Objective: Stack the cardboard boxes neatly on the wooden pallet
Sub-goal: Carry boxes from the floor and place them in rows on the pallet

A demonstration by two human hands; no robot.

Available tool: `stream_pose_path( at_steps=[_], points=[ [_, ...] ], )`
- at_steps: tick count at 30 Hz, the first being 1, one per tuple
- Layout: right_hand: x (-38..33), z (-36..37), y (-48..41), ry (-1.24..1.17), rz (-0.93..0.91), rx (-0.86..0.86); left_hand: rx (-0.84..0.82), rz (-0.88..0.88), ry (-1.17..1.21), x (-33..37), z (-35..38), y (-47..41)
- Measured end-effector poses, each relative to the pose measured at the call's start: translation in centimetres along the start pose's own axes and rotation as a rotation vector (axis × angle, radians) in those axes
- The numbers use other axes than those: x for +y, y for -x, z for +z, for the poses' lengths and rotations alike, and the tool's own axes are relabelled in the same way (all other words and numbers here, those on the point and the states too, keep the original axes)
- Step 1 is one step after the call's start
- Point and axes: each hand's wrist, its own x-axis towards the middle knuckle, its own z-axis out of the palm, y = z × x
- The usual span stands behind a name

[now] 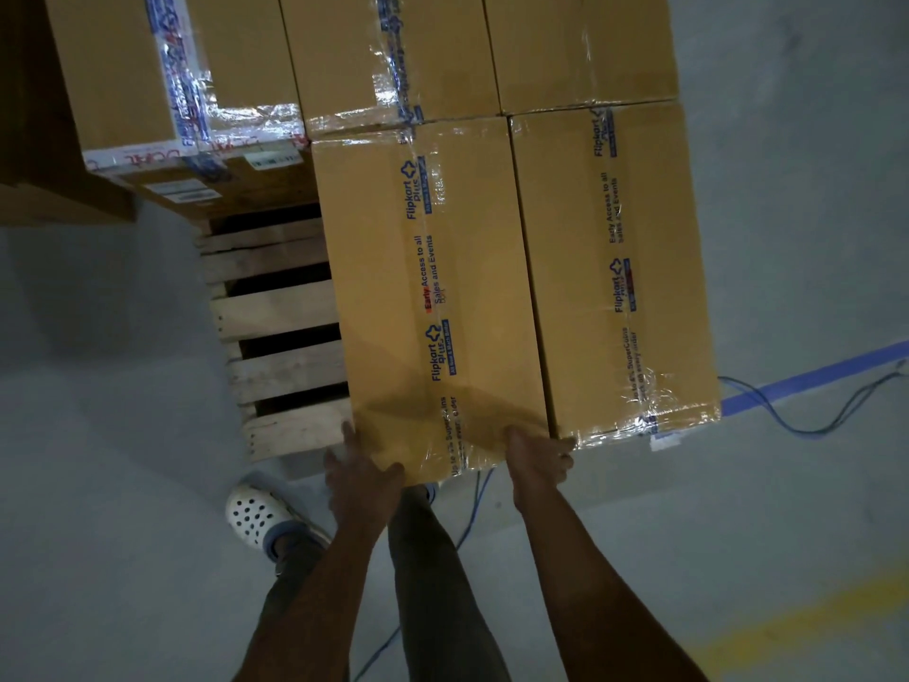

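Counting from above, you can see five cardboard boxes on the wooden pallet (275,312). Two long boxes lie side by side close to you, touching each other. Two more boxes (393,56) sit behind them, and one taped box (172,76) sits at the back left, with more cardboard under it. The left part of the pallet is bare, and its slats show.

Both your hands are on the near box (433,287), the left one of the two long boxes. Your left hand (361,477) is spread wide on its near left corner, thumb up on the top edge. Your right hand (538,460) curls its fingers over the near right corner, just beside the right box (620,268). One white shoe (258,516) stands on the grey floor (98,435). A blue cable (797,425) lies near the pallet.
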Motion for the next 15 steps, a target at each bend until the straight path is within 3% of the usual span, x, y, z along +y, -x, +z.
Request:
stream_pose_path(
  at_steps=[2,5,8,12,15],
  points=[
    [0.8,-0.1,0.9,0.240,-0.309,0.052,0.019,0.173,-0.315,-0.1,-0.1,-0.1],
    [1.7,-0.2,1.2,0.539,-0.644,-0.009,-0.085,0.202,-0.452,-0.2,-0.3,-0.5],
    [1.9,-0.1,1.1,0.664,-0.683,-0.135,-0.102,0.202,-0.467,-0.2,-0.4,-0.5],
    [2.1,-0.4,1.3,0.663,-0.729,-0.035,0.041,0.345,-0.535,-0.7,-0.5,0.1],
    [2.0,-0.4,1.0,0.729,-0.747,-0.091,0.021,0.419,-0.612,-2.0,-0.5,-0.3]
  ],
)
